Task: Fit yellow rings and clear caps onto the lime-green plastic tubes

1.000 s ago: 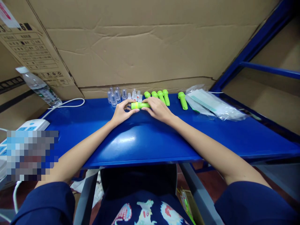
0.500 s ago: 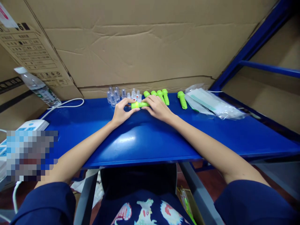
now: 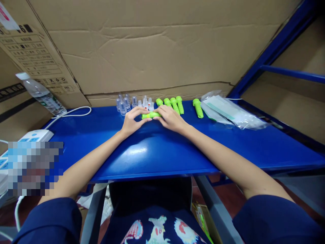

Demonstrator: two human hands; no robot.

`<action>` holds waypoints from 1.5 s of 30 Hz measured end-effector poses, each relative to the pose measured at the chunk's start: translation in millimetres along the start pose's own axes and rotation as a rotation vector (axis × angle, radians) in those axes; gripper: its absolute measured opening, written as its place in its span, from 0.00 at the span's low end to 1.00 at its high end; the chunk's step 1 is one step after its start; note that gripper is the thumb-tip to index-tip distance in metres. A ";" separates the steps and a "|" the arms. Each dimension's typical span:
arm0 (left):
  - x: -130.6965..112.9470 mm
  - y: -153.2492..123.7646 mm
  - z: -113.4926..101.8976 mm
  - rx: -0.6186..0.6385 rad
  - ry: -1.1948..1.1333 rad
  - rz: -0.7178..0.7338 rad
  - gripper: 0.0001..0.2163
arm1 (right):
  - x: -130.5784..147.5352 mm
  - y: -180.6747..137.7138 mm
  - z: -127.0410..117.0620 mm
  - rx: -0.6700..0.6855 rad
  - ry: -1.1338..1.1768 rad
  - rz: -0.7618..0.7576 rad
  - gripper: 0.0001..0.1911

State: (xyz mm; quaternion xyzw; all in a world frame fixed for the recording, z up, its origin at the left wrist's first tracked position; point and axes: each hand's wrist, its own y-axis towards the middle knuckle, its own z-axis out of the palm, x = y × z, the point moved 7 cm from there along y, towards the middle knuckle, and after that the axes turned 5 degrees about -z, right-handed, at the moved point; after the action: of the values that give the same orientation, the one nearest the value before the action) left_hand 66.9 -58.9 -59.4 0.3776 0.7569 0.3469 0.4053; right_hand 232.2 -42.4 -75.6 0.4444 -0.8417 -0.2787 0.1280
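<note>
A lime-green flashlight [image 3: 151,115] lies sideways between my two hands, just above the blue tabletop. My left hand [image 3: 133,119] grips its wider head end between thumb and fingers. Around the slimmer end are the fingers of my right hand [image 3: 169,117], which partly hide it. Behind my hands stand several clear plastic domed caps [image 3: 123,107] and smaller clear pieces [image 3: 146,103] with red spots. Several more green flashlights [image 3: 179,105] lie in a row just beyond my right hand, and another green flashlight [image 3: 198,108] lies apart to the right.
Clear plastic bags [image 3: 231,110] lie at the back right. A water bottle [image 3: 42,95] leans at the left near a white power strip [image 3: 38,135] and its cable. Cardboard [image 3: 162,51] walls the back; a blue metal frame [image 3: 254,71] rises at the right.
Both hands stay in nearly the same place. The flashlight has turned slightly in my grip, and less of its yellow band shows.
</note>
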 end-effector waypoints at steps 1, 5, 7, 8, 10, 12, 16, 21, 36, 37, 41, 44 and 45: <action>0.8 0.4 -1.0 -0.012 0.005 -0.003 0.16 | 0.3 0.0 0.1 0.001 0.010 -0.005 0.19; 6.1 1.5 -2.4 -0.038 0.023 -0.051 0.20 | 1.9 0.6 -0.3 -0.004 0.039 -0.025 0.18; 7.0 1.6 -2.9 -0.047 0.025 -0.060 0.21 | 3.1 1.1 -0.1 -0.008 0.040 -0.037 0.19; 7.3 1.6 -3.5 -0.055 0.027 -0.065 0.21 | 3.8 1.4 0.3 -0.010 0.040 -0.043 0.19; 8.2 1.5 -4.8 -0.070 0.039 -0.079 0.21 | 5.2 1.7 1.4 -0.009 0.045 -0.051 0.19; 9.6 1.5 -5.9 -0.073 0.047 -0.097 0.20 | 6.7 1.7 2.2 -0.008 0.055 -0.055 0.18; 8.9 1.7 -5.6 -0.018 0.019 -0.078 0.21 | 8.5 1.1 -0.1 -0.027 0.082 -0.051 0.18; 1.4 0.6 -3.1 0.046 -0.016 0.030 0.25 | 2.6 -0.4 -5.6 -0.050 0.110 0.019 0.18; 3.1 3.0 -4.7 -0.077 -0.040 -0.078 0.21 | 2.2 3.3 -9.1 -0.024 0.058 -0.004 0.19; 3.2 2.8 -4.7 -0.081 -0.041 -0.084 0.21 | 2.2 3.5 -9.3 -0.026 0.055 -0.005 0.19; 1.8 2.4 -5.2 -0.089 -0.055 -0.088 0.21 | 2.0 3.8 -9.7 -0.020 0.042 -0.003 0.19; 1.3 2.0 -4.6 -0.077 -0.048 -0.078 0.21 | 2.7 3.5 -10.4 -0.017 0.037 -0.001 0.20; 1.8 1.8 -4.3 -0.068 -0.044 -0.073 0.20 | 3.3 3.3 -10.4 -0.017 0.036 -0.001 0.20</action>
State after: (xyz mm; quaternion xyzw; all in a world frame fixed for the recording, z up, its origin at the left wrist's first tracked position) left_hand 62.9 -57.5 -56.7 0.3430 0.7489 0.3492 0.4467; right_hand 232.8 -47.3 -65.4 0.4487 -0.8367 -0.2779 0.1464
